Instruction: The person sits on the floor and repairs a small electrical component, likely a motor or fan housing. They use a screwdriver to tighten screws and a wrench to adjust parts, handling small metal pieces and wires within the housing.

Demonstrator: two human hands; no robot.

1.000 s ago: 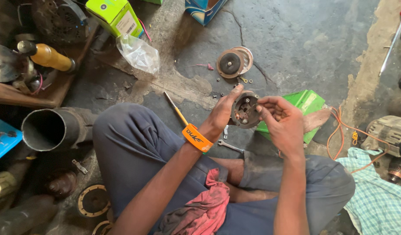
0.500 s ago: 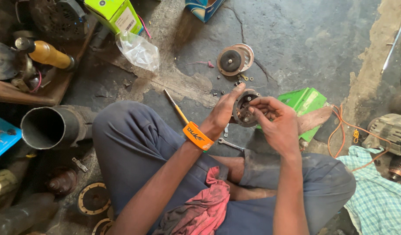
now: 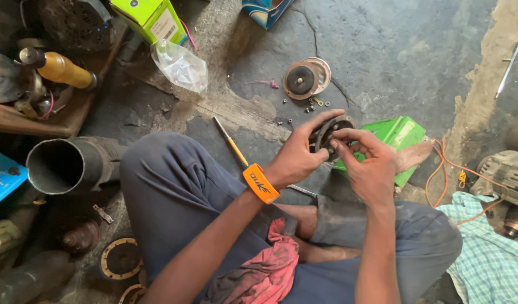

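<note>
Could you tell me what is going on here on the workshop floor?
A person sits on the concrete floor and holds a round dark metal part in the left hand, while the right hand picks at its face with the fingertips. A disc-shaped part and small loose screws lie just beyond, with a green box behind the hands.

The round metal part [image 3: 330, 134], held between the left hand [image 3: 297, 157] and right hand [image 3: 370, 163], serves as the landmark. Behind it on the floor [image 3: 416, 50] lies a disc [image 3: 304, 80], with small screws [image 3: 304, 108] scattered between the 2. Just right of it sits a flat box [image 3: 402, 135]. Left of it a screwdriver [image 3: 231, 143] lies on the floor, and far left a pipe [image 3: 73, 163]. A plastic bag [image 3: 180, 67] lies behind and left. A cloth [image 3: 267, 270] rests on the lap, before it.
</note>
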